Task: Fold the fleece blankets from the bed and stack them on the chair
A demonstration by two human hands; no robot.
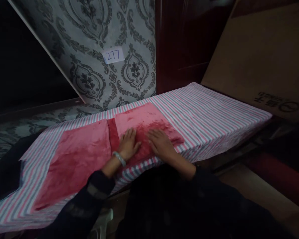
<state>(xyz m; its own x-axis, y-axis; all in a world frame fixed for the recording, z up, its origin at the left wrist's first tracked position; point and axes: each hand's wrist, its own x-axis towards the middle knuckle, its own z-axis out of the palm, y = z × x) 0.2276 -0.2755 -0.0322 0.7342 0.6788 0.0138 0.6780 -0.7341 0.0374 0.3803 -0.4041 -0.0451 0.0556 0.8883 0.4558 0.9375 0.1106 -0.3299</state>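
A pinkish-red plush cloth lies spread on a striped cover. It shows as two flat panels with a narrow strip of darker red between them; I cannot tell what kind of item it is. On the right panel, its pile brushed into light and dark patches, both palms rest face down. My left hand, with a pale bracelet at the wrist, lies near that panel's left edge, fingers stretched out. A little to its right, my right hand presses flat with extended fingers. Neither hand grips anything.
The table's striped cover reaches to the right and hangs over the front edge. A dark flat device lies at the left end. A cardboard box stands behind on the right; a large dark screen is at upper left.
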